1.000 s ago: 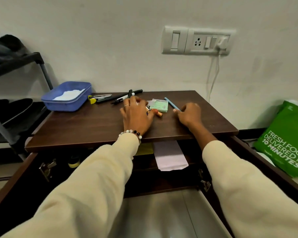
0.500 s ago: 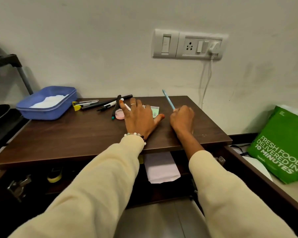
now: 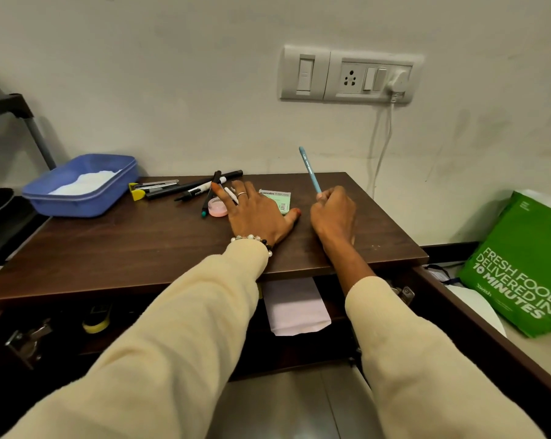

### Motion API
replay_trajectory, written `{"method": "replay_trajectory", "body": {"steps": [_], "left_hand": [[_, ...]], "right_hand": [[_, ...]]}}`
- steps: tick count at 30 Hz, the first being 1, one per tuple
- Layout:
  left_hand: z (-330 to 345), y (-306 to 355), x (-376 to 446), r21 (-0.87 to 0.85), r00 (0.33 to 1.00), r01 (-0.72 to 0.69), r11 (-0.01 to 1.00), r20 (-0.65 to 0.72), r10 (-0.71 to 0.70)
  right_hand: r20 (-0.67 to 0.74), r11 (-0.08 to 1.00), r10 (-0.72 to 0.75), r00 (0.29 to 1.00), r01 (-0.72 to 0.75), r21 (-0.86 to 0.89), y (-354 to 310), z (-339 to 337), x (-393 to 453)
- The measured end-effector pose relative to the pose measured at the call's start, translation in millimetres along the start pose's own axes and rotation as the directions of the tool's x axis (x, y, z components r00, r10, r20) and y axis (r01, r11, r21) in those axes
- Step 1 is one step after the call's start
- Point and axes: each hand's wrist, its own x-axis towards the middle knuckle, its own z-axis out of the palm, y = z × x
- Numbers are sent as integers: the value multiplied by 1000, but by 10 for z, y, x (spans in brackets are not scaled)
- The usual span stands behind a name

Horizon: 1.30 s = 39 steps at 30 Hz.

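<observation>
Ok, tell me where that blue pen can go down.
Bare tabletop runs along the front edge, from the blue tray to the left hand; also right of the right hand holding the blue pen. Crowded: markers beyond the left hand.

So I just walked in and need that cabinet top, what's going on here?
A person in cream sleeves is sorting stationery on the dark cabinet top. Their right hand grips a light blue pen, lifted off the surface with its far end tilted up toward the wall. Their left hand lies flat, fingers spread, partly over a green packet and beside a pink round case. Black markers, a yellow stapler and a blue tray sit further left.
</observation>
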Motion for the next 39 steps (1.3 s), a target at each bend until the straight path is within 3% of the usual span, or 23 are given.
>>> {"method": "replay_trajectory", "body": {"steps": [6, 10, 16, 20, 22, 25, 28, 30, 34, 37, 39], "left_hand": [[-36, 33, -12, -74, 998, 25, 997, -52, -29], [-91, 59, -65, -89, 993, 7, 996, -119, -18], [-210, 38, -312, -274, 953, 37, 961, -281, -117], [-300, 14, -644, -491, 933, -24, 871, -324, -157], [-286, 11, -922, -588, 901, -143, 796, -410, -141], [-161, 5, -1414, -597, 829, -347, 724, -556, -60], [102, 12, -1908, -580, 849, -391, 715, -527, 36], [327, 35, -2186, -562, 895, -321, 762, -444, 49], [645, 91, -2372, -512, 975, -34, 858, -207, -85], [663, 165, -2260, -447, 987, 121, 886, -38, -154], [653, 244, -2148, -423, 982, 187, 887, 45, -185]], "right_hand": [[-38, 996, 31, 999, -27, 85, -9, -20, -2], [-61, 958, 103, 993, -82, 276, 16, -67, -14], [17, 752, 244, 970, -200, 628, 131, -294, -92], [184, 564, 127, 975, -223, 795, 247, -629, -332], [226, 538, 34, 974, -208, 817, 341, -853, -508], [321, 619, -104, 941, -191, 761, 528, -1142, -714], [437, 766, -167, 884, -163, 622, 738, -1344, -863], [480, 860, -160, 862, -116, 496, 883, -1456, -965], [624, 975, -62, 779, -87, 205, 1098, -1574, -1080], [704, 995, 83, 705, -24, -93, 1199, -1543, -1067], [684, 976, 171, 710, -29, -215, 1253, -1462, -1022]]}}
